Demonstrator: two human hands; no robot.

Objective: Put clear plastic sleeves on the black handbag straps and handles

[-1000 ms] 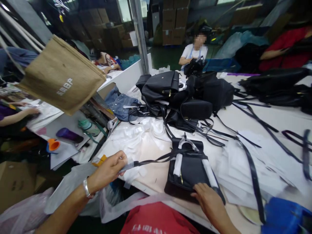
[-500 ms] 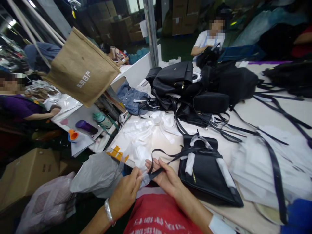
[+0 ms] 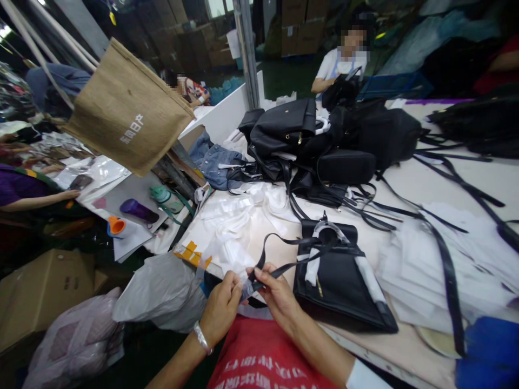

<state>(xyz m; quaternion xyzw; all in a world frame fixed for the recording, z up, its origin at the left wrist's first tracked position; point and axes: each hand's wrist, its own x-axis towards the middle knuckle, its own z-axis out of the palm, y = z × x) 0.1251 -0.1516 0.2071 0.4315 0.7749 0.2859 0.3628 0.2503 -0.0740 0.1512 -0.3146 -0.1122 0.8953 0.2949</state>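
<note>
My left hand (image 3: 223, 303), with a silver bangle at the wrist, pinches translucent plastic wrap (image 3: 247, 290) at the end of a black strap. My right hand (image 3: 278, 296) is closed on that strap (image 3: 288, 265), thumb on top, close beside the left hand. The strap loops back to a black handbag (image 3: 340, 286), which lies on the table just right of my hands. White wrapping covers part of the bag's handle and one side edge, and a gold zip pull hangs on its front. The fingertips under the strap are partly hidden.
Black bags (image 3: 308, 135) are piled at the table's back. White wrapping strips (image 3: 233, 229) lie ahead of my hands; white sheets (image 3: 438, 270) are stacked at right. A grey plastic bag (image 3: 162, 292) hangs at the left edge. A co-worker (image 3: 344, 65) sits across the table.
My right hand has gone from open fingers under the strap to closed around it. My left hand keeps its pinch at the wrapped end. The view has shifted slightly.
</note>
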